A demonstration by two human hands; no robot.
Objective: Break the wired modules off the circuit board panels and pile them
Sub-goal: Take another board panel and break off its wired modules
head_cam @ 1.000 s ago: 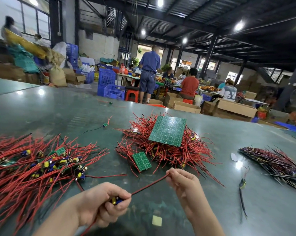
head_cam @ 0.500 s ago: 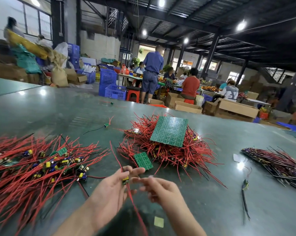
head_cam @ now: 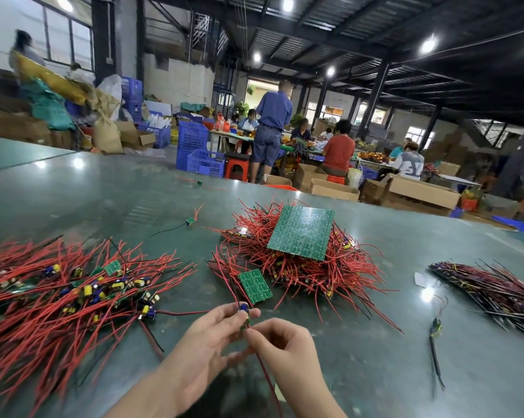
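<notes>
Between both hands | wired module pinched | left, right

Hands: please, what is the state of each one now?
Left hand: pinches the wired module between thumb and fingers.
Right hand: fingers curled, pinching the same module's red wire.

both hands, left hand and right hand, pinch one wired module near the green table edge.
</notes>
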